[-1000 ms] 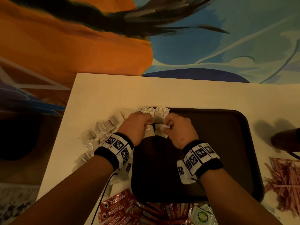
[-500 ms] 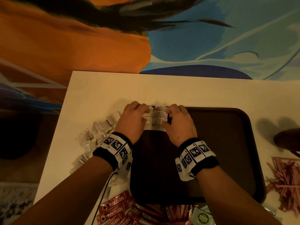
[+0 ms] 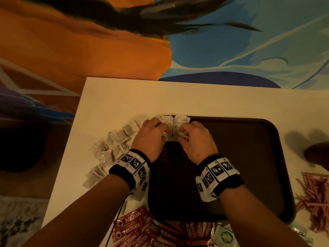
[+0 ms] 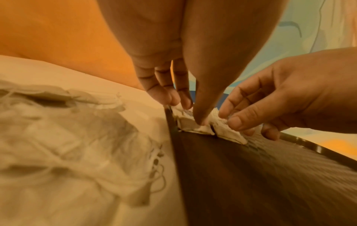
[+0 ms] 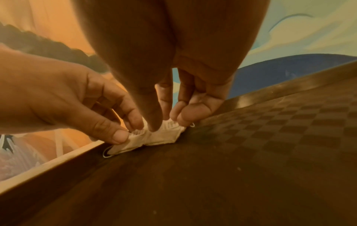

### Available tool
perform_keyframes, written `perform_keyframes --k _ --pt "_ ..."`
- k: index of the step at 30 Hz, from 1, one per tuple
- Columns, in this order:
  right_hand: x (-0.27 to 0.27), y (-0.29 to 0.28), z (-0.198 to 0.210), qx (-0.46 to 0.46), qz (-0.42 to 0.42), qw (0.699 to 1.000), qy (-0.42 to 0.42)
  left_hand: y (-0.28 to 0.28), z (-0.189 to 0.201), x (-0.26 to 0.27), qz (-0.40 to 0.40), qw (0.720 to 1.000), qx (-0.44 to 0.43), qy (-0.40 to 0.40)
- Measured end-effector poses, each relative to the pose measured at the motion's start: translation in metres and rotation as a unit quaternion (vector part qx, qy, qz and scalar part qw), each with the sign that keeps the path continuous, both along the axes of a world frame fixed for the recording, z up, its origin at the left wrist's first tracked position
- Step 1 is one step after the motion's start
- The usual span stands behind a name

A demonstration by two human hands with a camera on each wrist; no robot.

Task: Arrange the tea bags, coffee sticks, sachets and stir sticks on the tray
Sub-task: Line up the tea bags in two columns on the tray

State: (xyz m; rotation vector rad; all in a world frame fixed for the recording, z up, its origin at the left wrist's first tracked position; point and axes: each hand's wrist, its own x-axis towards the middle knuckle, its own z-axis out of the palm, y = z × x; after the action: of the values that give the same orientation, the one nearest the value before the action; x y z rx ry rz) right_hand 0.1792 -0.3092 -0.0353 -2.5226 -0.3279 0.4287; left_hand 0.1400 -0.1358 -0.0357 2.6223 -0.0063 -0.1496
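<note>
Reading "NESCAFE" on red coffee sticks; tea-bag tags prob. illegible.

A white table is seen beneath the hands; beyond them, an orange-and-blue painted wall is shown.

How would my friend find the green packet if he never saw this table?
Start at the dark tray in the middle of the table. Look along its near edge, where red coffee sticks lie in a heap. Just right of them sits the green packet, the only pale one with a round green picture on it.
</note>
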Motion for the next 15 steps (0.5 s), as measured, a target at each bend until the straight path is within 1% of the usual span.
perform_keyframes --k 4,8,11,15 --pt "-0.004 0.007 0.012 0.011 0.008 1.0 -0.016 0.002 0.005 -0.006 0.009 1.0 -0.017 -0.003" --pt "-0.015 0.022 0.025 0.028 0.035 0.999 -0.014 0.014 0.014 -0.021 0.028 0.999 -0.027 -0.016" --pt "-0.028 0.035 0.033 0.035 0.056 0.998 0.002 0.035 0.021 -0.041 0.047 0.998 -0.033 -0.026" --pt "-0.052 0.057 0.037 0.016 0.103 0.994 0.03 0.072 0.025 -0.075 0.082 0.996 -0.023 -0.007"
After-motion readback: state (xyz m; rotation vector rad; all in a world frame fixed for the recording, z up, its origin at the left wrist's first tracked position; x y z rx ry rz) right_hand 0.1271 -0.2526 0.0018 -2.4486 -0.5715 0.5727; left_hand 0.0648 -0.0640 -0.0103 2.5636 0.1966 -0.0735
